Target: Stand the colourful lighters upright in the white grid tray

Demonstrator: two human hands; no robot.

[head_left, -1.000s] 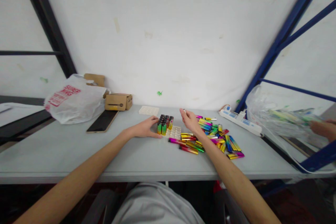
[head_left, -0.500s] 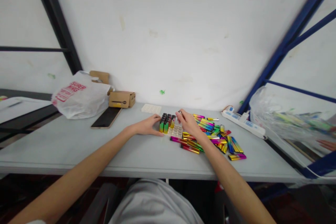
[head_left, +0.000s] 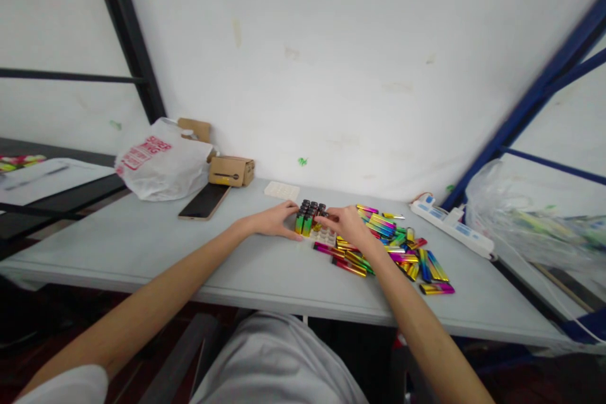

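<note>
Black-topped lighters (head_left: 303, 225) stand upright in close rows in a white pocketed tray (head_left: 326, 238). My left hand (head_left: 276, 221) braces the tray's left side, thumb at the near corner and fingers by the back of the rows, so it grips tray and lighters from that side. My right hand (head_left: 348, 225) is over the tray's right part, its fingers closed at the edge of the standing rows around a lighter, mostly hidden by the fingers. Loose shiny multicoloured lighters (head_left: 349, 266) lie heaped to the right, partly under my right forearm.
A second white tray (head_left: 282, 190) lies near the wall. On the left are a phone (head_left: 204, 202), a cardboard box (head_left: 231, 171) and a white plastic bag (head_left: 163, 161). A power strip (head_left: 452, 225) runs along the back right beside the blue frame (head_left: 511, 117).
My right hand has lowered a lighter from above the tray to the standing rows. My left hand stays at the tray's left side. The camera view has shifted slightly.
</note>
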